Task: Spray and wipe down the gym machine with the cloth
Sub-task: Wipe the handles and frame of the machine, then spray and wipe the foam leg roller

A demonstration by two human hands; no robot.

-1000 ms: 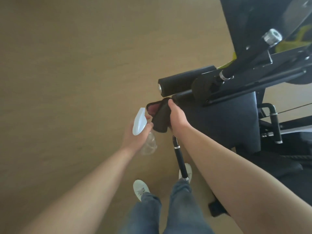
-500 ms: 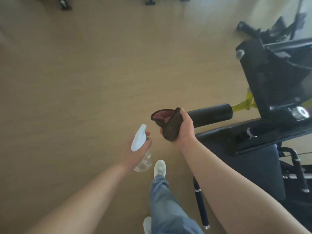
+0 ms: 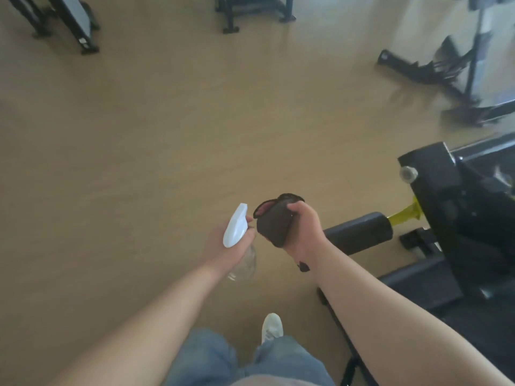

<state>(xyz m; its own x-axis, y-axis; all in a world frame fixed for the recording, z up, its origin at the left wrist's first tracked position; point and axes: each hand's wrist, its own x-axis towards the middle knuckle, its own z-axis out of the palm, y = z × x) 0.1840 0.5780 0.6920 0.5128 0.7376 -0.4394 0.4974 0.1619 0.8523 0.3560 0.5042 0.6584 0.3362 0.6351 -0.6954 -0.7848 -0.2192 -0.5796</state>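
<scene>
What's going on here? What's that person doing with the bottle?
A person is cleaning a gym machine. Their left hand holds a spray bottle with a white trigger top. Their right hand grips a dark cloth right beside it, over the floor. Right now the cloth is off the machine, near its padded roller.

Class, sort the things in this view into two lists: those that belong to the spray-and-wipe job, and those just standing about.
Belong to the job:
spray bottle, held in the left hand
dark cloth, gripped in the right hand
black gym machine and its roller pad

Just standing about:
bench frame at top left
black frame at top middle
rack at upper right
</scene>
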